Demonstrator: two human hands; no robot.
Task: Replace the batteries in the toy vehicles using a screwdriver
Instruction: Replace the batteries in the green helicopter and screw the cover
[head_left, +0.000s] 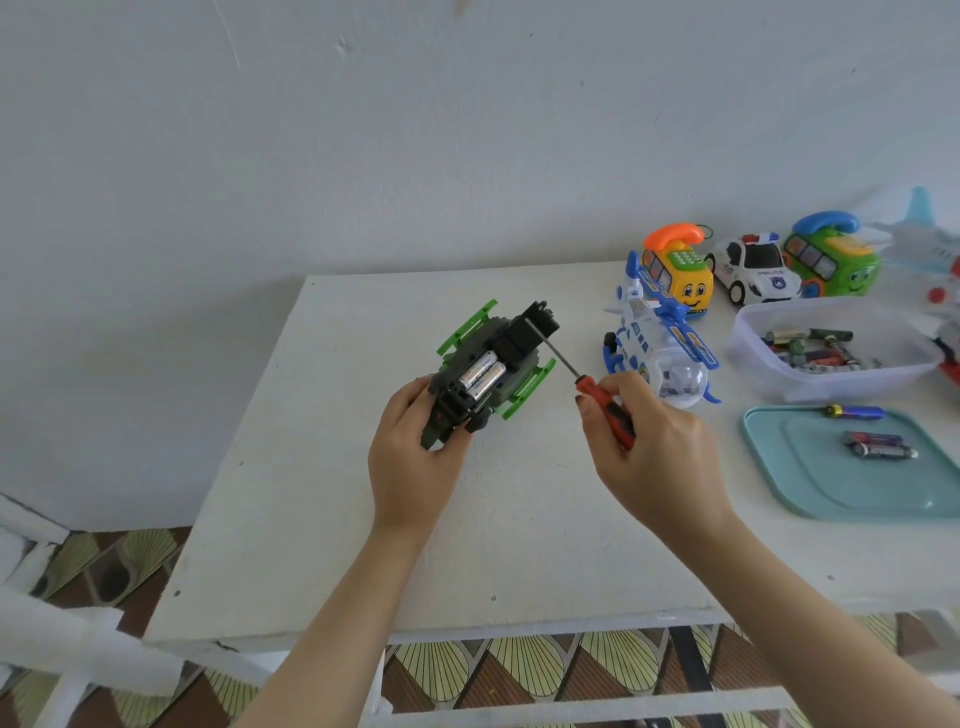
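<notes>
My left hand (410, 441) is curled round the near end of the green toy vehicle (493, 364), turned belly up with two batteries (480, 376) bare in its open bay. My right hand (649, 441) pinches the red screwdriver (575, 375), whose tip rests on the black part (535, 332) at the toy's far end, beyond both hands. Since I grip only one end, I judge a hard push could twist the toy, skid the tip off, or shake the batteries loose.

Both forearms (322, 623) showing bare to frame edge; right grip (654, 447) wearing dark polish on thumbnail (582, 401); left grip (410, 441) showing bare.
</notes>
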